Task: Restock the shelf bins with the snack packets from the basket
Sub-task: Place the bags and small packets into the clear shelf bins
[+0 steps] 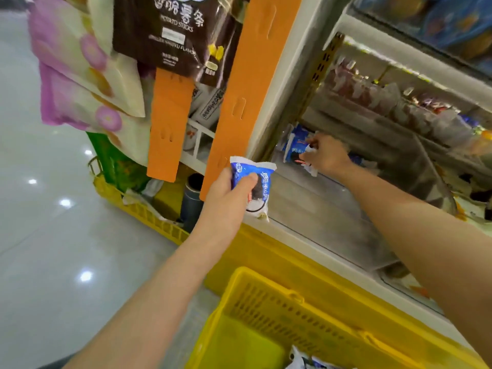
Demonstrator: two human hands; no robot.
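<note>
My left hand (230, 193) grips a blue and white snack packet (257, 182) in front of the shelf's lower edge, thumb across its front. My right hand (326, 155) reaches into a clear shelf bin (346, 206) and pinches another blue and white packet (308, 155) at the bin's far left end, beside packets of the same kind (294, 141). The yellow basket (255, 302) stands below me, with a few more blue and white packets (306, 362) at its bottom edge of view.
Orange hanging strips (239, 97) carry dark potato stick bags (175, 30) and purple bags (77, 75) at the left. A second yellow basket (138, 209) sits on the floor by the shelf end. Upper bins (394, 102) hold other snacks. Glossy floor spreads left.
</note>
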